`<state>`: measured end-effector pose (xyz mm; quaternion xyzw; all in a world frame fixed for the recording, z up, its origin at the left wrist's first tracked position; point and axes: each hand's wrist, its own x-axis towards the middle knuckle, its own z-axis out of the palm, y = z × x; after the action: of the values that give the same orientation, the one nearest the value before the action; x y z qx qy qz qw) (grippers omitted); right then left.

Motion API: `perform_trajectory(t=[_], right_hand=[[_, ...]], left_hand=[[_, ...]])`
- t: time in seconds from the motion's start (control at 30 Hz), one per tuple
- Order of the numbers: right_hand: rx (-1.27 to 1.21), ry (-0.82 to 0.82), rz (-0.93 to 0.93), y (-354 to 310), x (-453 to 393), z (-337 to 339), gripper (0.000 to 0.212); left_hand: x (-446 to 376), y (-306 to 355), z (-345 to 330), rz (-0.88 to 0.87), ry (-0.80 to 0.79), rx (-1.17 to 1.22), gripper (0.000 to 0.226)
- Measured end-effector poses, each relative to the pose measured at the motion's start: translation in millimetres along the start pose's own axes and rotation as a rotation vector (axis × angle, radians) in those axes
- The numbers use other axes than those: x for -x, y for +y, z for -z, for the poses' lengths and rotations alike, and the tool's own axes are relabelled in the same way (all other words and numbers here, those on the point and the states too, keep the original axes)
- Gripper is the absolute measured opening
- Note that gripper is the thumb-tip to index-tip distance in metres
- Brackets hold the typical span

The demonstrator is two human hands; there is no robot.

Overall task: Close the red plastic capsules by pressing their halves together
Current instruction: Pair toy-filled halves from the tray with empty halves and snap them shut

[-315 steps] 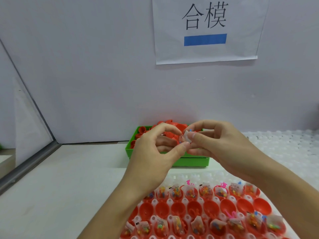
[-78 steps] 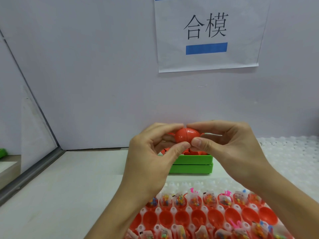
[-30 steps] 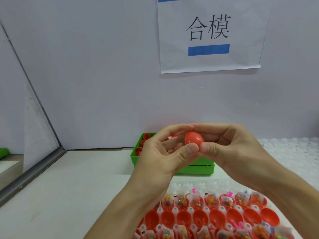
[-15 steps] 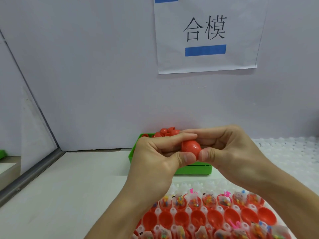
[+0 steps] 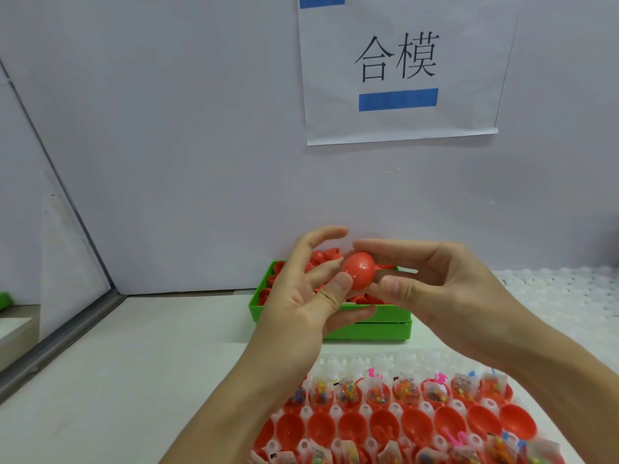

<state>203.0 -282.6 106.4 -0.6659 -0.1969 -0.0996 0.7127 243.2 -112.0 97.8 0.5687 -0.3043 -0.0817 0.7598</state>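
The capsule (image 5: 358, 270) is up off the table, held between the two hands just in front of the green bin (image 5: 368, 324), and it looks whole: no seam gap or open rim shows from this side, so I judge this one to be closed (the far side is hidden, so that is a judgement).

Its long axis runs roughly from 10 o'clock to 4 o'clock across the view, the rounder end toward the left hand (image 5: 301, 303). From the right hand (image 5: 445, 289) the capsule lies at about 9 o'clock; from the left palm it lies at about 1 o'clock.

The right hand has the real hold: thumb under the capsule at its 4 o'clock side, forefinger curved over the top, pinching it lightly with the other fingers curled behind. The left hand is mostly spread, its forefinger lifted clear at 11 o'clock; only the thumb tip, and perhaps one finger behind, touches the capsule at its 7 o'clock side. It steadies more than it grips.

So the right hand is the one placed to carry the capsule off; the bin, heaped with red pieces, sits directly behind at 12 o'clock. Below, at 6 o'clock, the tray (image 5: 361, 363) holds rows of open red halves (image 5: 418, 426), some filled with small packets, waiting their turn.
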Motion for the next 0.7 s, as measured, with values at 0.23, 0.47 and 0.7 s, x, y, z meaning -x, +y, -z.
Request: perform_trajectory(t=[0.23, 0.47, 0.7], right_hand=[[0.224, 0.266, 0.072, -0.7, -0.6, -10.2, 0.029], [0.333, 0.265, 0.118, 1.3, -0.1, -14.1, 0.024], [0.413, 0.284, 0.152, 0.8, 0.4, -16.5, 0.036]], left_hand=[[-1.5, -2.7, 2.5, -0.013, 0.045, -0.167, 0.024], [-0.8, -3.4, 2.7, -0.102, 0.151, -0.36, 0.043], [0.3, -1.8, -0.3, -0.132, 0.217, -0.412, 0.027]])
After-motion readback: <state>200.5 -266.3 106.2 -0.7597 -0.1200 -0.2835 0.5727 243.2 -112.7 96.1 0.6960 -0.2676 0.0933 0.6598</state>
